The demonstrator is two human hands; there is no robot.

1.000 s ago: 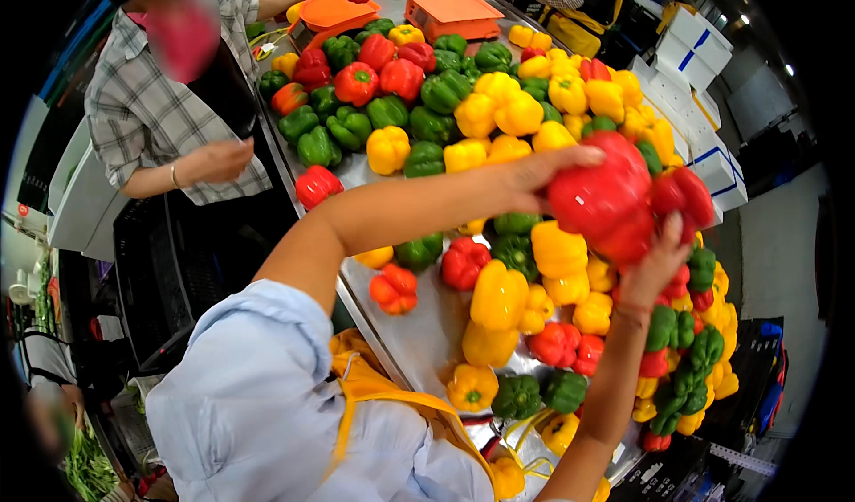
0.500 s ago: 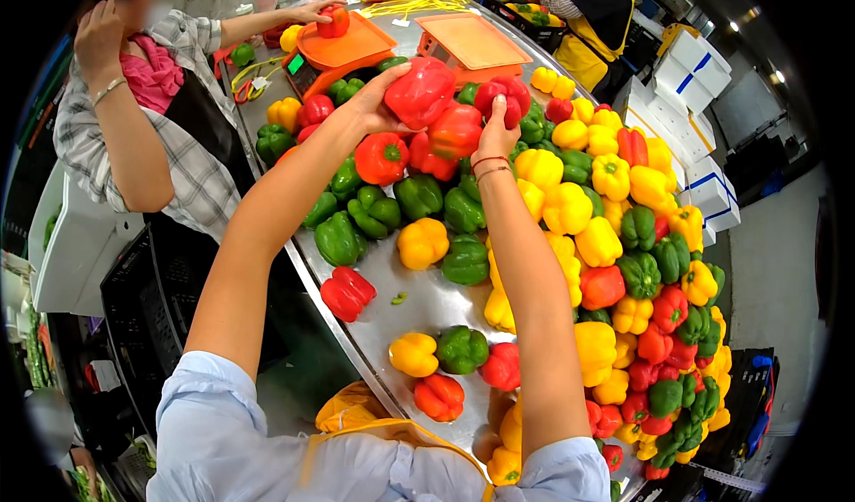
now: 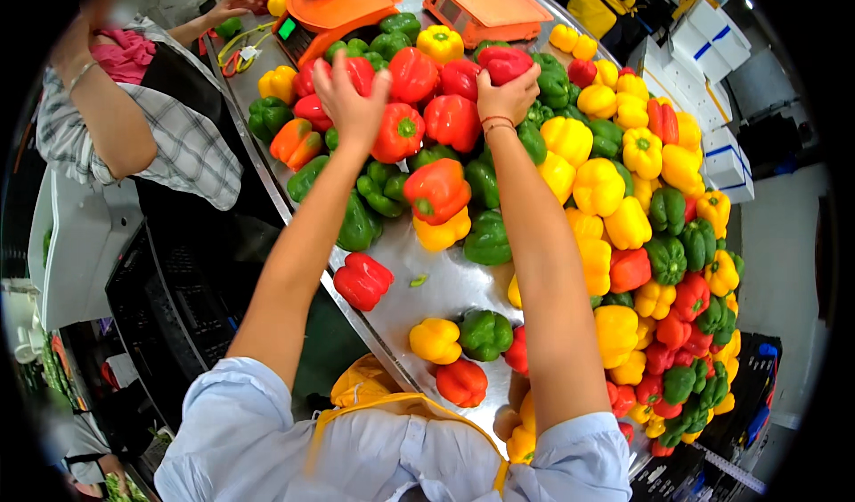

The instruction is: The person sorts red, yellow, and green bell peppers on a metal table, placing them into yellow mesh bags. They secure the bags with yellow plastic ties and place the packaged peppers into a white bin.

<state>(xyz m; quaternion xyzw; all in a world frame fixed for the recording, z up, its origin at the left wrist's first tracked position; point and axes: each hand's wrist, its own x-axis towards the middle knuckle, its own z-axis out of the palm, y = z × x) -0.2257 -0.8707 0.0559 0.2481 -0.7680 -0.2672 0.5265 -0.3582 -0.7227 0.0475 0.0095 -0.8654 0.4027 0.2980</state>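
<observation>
My left hand (image 3: 353, 106) is open, its fingers spread above the red bell peppers near the scale, with nothing in its grasp. To its right, my right hand (image 3: 509, 99) is closed around a red bell pepper (image 3: 506, 64). Between the hands sits a cluster of red bell peppers (image 3: 414, 74), with a yellow bell pepper (image 3: 440, 44) behind it. Closer to me, an orange-red bell pepper (image 3: 437, 190) rests against a yellow bell pepper (image 3: 443, 231). Green bell peppers (image 3: 361, 224) lie around them on the metal table (image 3: 405, 302).
An orange scale (image 3: 347, 5) bearing a red pepper and a second orange scale (image 3: 485, 1) stand at the back. A large mixed pepper heap (image 3: 623, 226) covers the right side. Across the left edge is a person in a plaid shirt (image 3: 187, 141); black crates (image 3: 165, 297) stand below.
My left hand has let go of a red bell pepper and opened. An orange-red pepper now lies nearer me. The other person's hand has left the pepper on the scale. The view has shifted.
</observation>
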